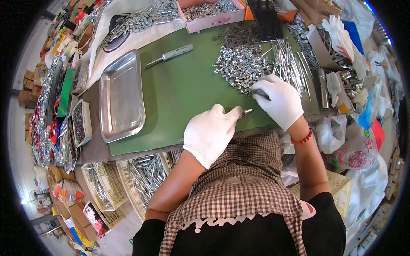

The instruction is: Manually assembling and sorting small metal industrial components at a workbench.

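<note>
My left hand (212, 133), in a white knit glove, is closed around a slim metal rod (246, 112) above the near part of the green mat (183, 94). The rod's silver end sticks out past the thumb and forefinger; most of its length is hidden by the glove. My right hand (279, 100), gloved too, has its fingers drawn together at the near edge of a heap of small silver metal caps (241, 66). What those fingers hold, if anything, I cannot make out. Thin metal rods (290, 66) lie loose just beyond the right hand.
A shallow steel tray (122, 98) stands at the mat's left. Beyond it lies a pointed metal tool (171, 55). A pink box (212, 17) of small metal parts sits at the back. Plastic baskets (104, 183) of metal pieces stand below the table's front edge.
</note>
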### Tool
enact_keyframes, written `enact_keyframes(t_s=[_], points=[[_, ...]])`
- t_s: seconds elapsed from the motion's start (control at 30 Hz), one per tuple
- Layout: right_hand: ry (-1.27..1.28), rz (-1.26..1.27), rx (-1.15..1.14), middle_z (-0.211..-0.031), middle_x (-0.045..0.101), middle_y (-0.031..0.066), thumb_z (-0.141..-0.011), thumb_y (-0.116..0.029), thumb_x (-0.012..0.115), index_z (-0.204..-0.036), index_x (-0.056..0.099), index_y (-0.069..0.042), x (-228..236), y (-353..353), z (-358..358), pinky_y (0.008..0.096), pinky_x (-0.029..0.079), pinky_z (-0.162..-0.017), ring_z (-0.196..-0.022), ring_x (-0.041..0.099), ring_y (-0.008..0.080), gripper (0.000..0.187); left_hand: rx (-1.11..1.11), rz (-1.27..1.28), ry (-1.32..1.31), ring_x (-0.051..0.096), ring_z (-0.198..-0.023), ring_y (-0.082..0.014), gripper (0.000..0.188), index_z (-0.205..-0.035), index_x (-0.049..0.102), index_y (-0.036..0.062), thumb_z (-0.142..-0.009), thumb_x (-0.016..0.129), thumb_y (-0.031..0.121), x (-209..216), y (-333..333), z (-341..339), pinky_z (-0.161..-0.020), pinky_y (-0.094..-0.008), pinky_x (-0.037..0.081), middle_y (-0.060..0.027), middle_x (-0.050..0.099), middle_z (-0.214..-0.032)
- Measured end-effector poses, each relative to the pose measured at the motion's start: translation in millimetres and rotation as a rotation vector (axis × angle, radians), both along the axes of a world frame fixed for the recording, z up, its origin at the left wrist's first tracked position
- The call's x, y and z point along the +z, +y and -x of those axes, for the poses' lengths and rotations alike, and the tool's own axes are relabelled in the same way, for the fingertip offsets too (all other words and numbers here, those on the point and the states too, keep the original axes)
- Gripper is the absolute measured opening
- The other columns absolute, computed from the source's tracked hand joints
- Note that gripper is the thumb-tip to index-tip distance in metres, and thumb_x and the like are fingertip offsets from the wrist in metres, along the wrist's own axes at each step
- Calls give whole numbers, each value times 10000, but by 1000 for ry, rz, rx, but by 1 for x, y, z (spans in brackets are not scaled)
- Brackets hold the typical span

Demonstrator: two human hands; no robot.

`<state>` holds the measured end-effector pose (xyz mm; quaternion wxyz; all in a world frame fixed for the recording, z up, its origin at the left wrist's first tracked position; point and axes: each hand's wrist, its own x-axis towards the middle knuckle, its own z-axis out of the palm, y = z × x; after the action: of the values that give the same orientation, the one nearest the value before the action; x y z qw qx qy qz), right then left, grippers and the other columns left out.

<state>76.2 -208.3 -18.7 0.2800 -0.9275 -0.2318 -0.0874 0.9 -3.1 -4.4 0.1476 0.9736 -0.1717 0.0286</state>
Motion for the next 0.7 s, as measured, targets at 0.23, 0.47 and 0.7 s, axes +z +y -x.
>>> enact_keyframes(t_s=[0.23, 0.47, 0.7], points=[[58, 105, -40, -864, 616, 89, -851, -243, 680, -867, 661, -122, -1, -4, 0, 422, 509, -699, -802, 636, 315, 123, -7, 2, -19, 609, -634, -294, 235, -1103, 643, 208, -874, 597, 183, -2, 1, 0, -563, -400, 499, -98, 561, -787], [81, 113, -70, -865, 618, 91, -859, -241, 672, -894, 658, -116, -1, -16, 5, 407, 505, -699, -802, 636, 312, 131, 2, -21, 20, 608, -638, -294, 242, -1109, 637, 217, -873, 598, 181, 0, 1, 0, -562, -400, 498, -98, 559, -782], [84, 1, 54, -885, 641, 97, -838, -158, 681, -937, 675, -111, 11, -5, 11, 387, 521, -715, -817, 646, 310, 110, 8, -3, 9, 611, -650, -299, 236, -1104, 633, 216, -874, 593, 186, 0, 1, -2, -566, -405, 498, -101, 566, -786]])
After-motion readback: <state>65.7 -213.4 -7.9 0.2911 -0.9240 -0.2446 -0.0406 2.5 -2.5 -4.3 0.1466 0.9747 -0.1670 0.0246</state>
